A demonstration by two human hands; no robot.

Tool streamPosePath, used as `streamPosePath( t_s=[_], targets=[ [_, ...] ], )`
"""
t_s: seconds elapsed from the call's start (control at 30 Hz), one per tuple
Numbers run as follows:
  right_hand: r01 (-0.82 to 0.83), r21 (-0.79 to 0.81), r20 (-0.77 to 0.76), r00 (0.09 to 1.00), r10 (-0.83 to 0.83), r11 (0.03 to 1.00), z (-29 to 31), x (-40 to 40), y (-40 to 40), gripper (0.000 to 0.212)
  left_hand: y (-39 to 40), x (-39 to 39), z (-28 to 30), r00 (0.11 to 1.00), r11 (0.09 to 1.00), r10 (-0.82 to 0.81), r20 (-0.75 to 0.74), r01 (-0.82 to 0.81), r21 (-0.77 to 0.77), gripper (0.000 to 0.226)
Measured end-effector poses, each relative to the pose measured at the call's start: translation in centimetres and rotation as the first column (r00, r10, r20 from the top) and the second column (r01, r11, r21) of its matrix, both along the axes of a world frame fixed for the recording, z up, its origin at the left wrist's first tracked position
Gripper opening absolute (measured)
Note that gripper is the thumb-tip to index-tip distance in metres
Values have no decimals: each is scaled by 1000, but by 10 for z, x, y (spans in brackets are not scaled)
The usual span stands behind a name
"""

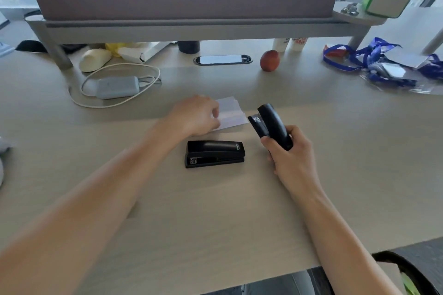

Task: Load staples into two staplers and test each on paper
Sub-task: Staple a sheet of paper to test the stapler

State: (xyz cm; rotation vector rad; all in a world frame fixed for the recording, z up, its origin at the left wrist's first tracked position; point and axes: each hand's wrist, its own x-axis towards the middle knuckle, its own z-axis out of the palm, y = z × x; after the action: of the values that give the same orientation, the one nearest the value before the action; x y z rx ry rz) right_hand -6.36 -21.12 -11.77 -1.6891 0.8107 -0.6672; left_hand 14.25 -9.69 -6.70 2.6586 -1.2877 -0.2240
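Two black staplers are in view. One stapler (215, 153) lies closed on the desk in the middle, its nose pointing left. My right hand (291, 154) grips the second stapler (272, 126) by its rear and holds it raised, nose toward a small stack of white paper (231, 112). The stapler's jaws sit just right of the paper's edge. My left hand (197, 116) rests on the paper's left part, fingers bent over it, hiding that side. Whether the fingers pinch the sheets I cannot tell.
A grey power adapter (117, 87) with a white looped cable lies at left. A red apple (270, 60) and a desk cable port (223, 59) sit behind. Blue lanyards with badges (381, 64) spread at right. A monitor shelf (191, 27) spans the back.
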Motion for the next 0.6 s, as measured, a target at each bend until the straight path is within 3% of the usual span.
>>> streamPosePath(
  t_s=[0.13,0.2,0.27,0.37,0.5,0.6],
  targets=[
    [-3,0,4,1000,3,1000,-1,-2,1,17,0,1,-4,999,996,6,43,-3,-86,23],
    [3,6,1,1000,-3,1000,0,-3,2,19,1,-1,-7,998,996,9,58,-4,-91,23],
    [8,6,-9,1000,-8,1000,3,-4,4,20,4,-3,-9,999,997,1,44,3,-72,9],
    [15,48,-20,1000,-14,999,13,-6,9,27,9,-2,-9,1000,998,-4,15,5,-69,15],
    [33,185,-27,999,-28,982,28,-11,14,53,14,-3,4,999,976,32,43,-22,-217,19],
    [7,241,3,1000,-8,970,34,-19,17,33,17,-12,27,999,908,33,36,-15,-418,22]
  ],
)
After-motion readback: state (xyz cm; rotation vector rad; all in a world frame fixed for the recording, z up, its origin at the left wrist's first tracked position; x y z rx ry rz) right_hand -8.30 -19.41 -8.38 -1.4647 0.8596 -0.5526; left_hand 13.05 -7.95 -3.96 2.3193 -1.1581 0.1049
